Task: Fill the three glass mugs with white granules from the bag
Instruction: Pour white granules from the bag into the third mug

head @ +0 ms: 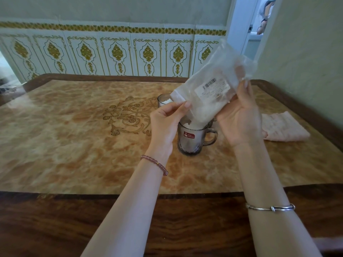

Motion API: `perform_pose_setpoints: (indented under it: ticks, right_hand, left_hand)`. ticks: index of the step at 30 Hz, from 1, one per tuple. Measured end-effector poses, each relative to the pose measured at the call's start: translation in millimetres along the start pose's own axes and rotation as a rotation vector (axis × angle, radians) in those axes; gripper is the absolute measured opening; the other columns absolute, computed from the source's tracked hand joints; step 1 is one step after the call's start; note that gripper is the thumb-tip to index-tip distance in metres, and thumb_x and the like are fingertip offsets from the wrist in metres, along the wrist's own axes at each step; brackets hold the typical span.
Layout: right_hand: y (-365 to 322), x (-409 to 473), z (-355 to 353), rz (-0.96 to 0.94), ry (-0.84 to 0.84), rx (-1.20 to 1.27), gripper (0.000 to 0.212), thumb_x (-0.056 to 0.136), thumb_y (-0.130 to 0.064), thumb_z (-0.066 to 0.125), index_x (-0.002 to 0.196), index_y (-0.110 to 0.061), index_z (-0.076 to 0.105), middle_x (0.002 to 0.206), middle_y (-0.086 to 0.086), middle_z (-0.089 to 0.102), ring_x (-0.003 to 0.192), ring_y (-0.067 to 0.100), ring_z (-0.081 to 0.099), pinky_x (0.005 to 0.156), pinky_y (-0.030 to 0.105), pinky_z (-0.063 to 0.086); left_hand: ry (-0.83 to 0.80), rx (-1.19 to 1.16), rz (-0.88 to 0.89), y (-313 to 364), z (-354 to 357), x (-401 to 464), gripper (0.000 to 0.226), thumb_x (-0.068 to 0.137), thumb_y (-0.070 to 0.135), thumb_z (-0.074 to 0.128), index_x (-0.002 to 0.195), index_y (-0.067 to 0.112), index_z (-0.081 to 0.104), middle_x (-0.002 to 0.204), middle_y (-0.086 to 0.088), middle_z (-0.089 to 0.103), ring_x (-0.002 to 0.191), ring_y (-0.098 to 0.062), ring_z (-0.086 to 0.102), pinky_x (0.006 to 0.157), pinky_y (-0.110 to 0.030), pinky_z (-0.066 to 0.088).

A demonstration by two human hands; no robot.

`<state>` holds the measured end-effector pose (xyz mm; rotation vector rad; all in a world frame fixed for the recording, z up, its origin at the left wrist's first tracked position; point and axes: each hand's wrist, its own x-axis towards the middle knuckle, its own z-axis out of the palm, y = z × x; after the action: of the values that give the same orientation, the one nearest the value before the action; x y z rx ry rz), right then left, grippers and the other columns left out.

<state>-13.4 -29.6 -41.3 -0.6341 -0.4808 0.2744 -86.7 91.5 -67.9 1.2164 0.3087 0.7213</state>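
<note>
A clear plastic bag of white granules is tilted over a smoky glass mug with a red label, its open lower corner at the mug's rim. White granules show at the mug's mouth. My right hand holds the bag from below and behind, thumb on its upper edge. My left hand pinches the bag's lower corner. A second mug holding white granules stands behind, partly hidden by the bag. Part of another mug's handle peeks out behind my right hand.
The mugs stand on a marble-patterned table with a dark wooden border. A folded pink cloth lies at the right. A tiled wall runs behind, and a doorway opens at the upper right.
</note>
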Motion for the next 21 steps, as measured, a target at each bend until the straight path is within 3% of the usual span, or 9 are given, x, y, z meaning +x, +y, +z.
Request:
perform_pose_setpoints:
  ticks: [4, 7, 11, 16, 21]
  right_hand:
    - [-3.1, 2.2, -3.2, 0.004, 0.011, -0.007, 0.041, 0.103, -0.020, 0.036, 0.143, -0.015, 0.040, 0.146, 0.013, 0.045, 0.135, 0.034, 0.043, 0.110, 0.060, 0.032]
    - [-0.1, 1.2, -0.1, 0.008, -0.005, -0.015, 0.034, 0.103, -0.020, 0.035, 0.134, -0.016, 0.048, 0.144, 0.014, 0.047, 0.135, 0.034, 0.043, 0.111, 0.059, 0.031]
    - [-4.0, 1.7, -2.6, -0.003, -0.022, 0.035, 0.032, 0.104, -0.021, 0.035, 0.131, -0.019, 0.050, 0.144, 0.012, 0.049, 0.132, 0.033, 0.047, 0.108, 0.057, 0.037]
    - [-0.1, 0.9, 0.0, -0.006, -0.062, -0.008, 0.035, 0.105, -0.023, 0.032, 0.137, -0.017, 0.046, 0.146, 0.016, 0.045, 0.135, 0.035, 0.043, 0.111, 0.059, 0.031]
    - [-4.8, 3.4, -6.2, 0.004, -0.050, -0.024, 0.041, 0.102, -0.031, 0.038, 0.140, -0.017, 0.045, 0.138, 0.010, 0.056, 0.129, 0.028, 0.052, 0.111, 0.052, 0.036]
  left_hand:
    - [0.019, -0.048, -0.002, 1.8, -2.8, 1.7, 0.009, 0.079, 0.013, 0.075, 0.086, 0.007, 0.075, 0.077, 0.001, 0.073, 0.071, 0.000, 0.066, 0.063, -0.011, 0.049]
    - [-0.020, 0.010, -0.006, 0.6, 0.3, -1.5, 0.009, 0.079, 0.012, 0.075, 0.086, 0.007, 0.075, 0.077, 0.000, 0.073, 0.071, -0.003, 0.066, 0.067, -0.013, 0.050]
    - [0.015, -0.039, -0.020, 2.0, -1.4, 0.4, 0.011, 0.079, 0.013, 0.075, 0.087, 0.006, 0.074, 0.076, 0.002, 0.073, 0.069, 0.003, 0.066, 0.062, -0.007, 0.047]
    - [-0.011, -0.016, -0.013, 0.7, 1.0, -2.2, 0.005, 0.079, 0.011, 0.075, 0.084, 0.009, 0.075, 0.076, 0.001, 0.074, 0.073, -0.004, 0.067, 0.068, -0.014, 0.051]
    - [0.019, -0.112, -0.055, 3.1, -1.1, -0.8, 0.009, 0.079, 0.012, 0.074, 0.073, 0.018, 0.077, 0.080, 0.003, 0.074, 0.079, -0.006, 0.066, 0.078, -0.022, 0.052]
